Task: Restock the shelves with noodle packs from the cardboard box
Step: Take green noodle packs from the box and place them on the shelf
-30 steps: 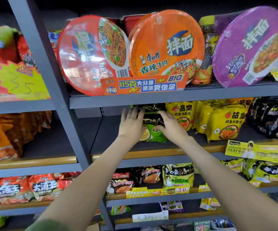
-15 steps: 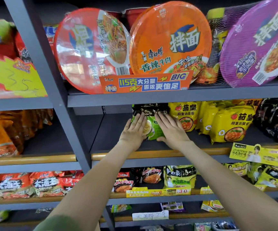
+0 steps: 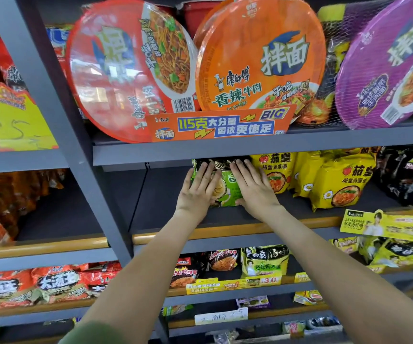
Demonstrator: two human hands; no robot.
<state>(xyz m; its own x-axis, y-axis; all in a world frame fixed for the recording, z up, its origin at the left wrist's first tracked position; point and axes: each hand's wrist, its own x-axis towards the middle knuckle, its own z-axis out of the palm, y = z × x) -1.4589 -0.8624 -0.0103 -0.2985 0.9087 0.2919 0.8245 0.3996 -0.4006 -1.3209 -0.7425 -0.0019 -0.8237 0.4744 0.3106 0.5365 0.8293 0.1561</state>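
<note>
My left hand (image 3: 195, 194) and my right hand (image 3: 256, 192) lie flat, fingers straight, on the front of the green noodle pack (image 3: 227, 188), one at each side. The pack stands upright on the middle shelf (image 3: 165, 214), just beside the yellow packs (image 3: 278, 173) at its right.

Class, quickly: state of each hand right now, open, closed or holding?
Left hand: open, straight fingers pressed flat on the green noodle pack.
Right hand: open, flat on the same pack.
</note>
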